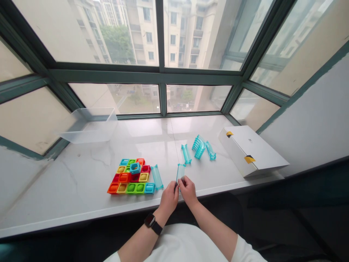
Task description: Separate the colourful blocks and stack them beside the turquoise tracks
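Both my hands meet near the front edge of the white marble sill (81, 182). My left hand (169, 200), with a black watch on the wrist, and my right hand (188, 191) are closed together on the near end of a clear blue track piece (180, 171). To the left lies a flat cluster of colourful square blocks (131, 180) with a blue ring block on top. Another blue track piece (157, 177) lies against the cluster's right side.
More blue track pieces (199, 147) lie further back, right of centre. A white cardboard box (252, 151) sits at the right end of the sill. A clear plastic tub (91, 125) stands at the back left, below the windows.
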Action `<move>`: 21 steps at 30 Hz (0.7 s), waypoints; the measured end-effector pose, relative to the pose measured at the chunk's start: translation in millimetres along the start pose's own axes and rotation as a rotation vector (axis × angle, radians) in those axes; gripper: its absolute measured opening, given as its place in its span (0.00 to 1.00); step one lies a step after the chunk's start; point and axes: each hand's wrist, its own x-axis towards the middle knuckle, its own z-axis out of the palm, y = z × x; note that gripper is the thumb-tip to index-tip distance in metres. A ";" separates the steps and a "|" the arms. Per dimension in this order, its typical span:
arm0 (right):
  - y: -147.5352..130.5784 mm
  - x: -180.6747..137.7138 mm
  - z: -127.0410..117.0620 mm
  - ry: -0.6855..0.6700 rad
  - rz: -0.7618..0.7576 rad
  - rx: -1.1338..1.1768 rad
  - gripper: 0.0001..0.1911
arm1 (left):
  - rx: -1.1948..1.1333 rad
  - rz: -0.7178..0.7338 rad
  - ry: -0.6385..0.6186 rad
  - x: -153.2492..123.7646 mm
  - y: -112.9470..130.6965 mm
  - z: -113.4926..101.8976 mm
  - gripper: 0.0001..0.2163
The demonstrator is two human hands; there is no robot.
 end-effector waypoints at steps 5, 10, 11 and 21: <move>-7.3 17.3 -2.9 0.044 0.203 0.165 0.27 | 0.078 0.067 -0.064 -2.5 -1.4 1.5 0.11; -10.7 35.5 -10.3 0.063 0.291 0.155 0.36 | 0.139 0.114 -0.094 -4.1 -1.7 4.0 0.11; -11.0 37.6 -11.6 0.058 0.305 0.146 0.37 | 0.147 0.120 -0.099 -4.3 -1.8 4.4 0.11; -7.9 17.2 -15.7 -0.121 0.091 -0.023 0.17 | 0.075 0.009 -0.059 -2.3 -5.0 6.2 0.13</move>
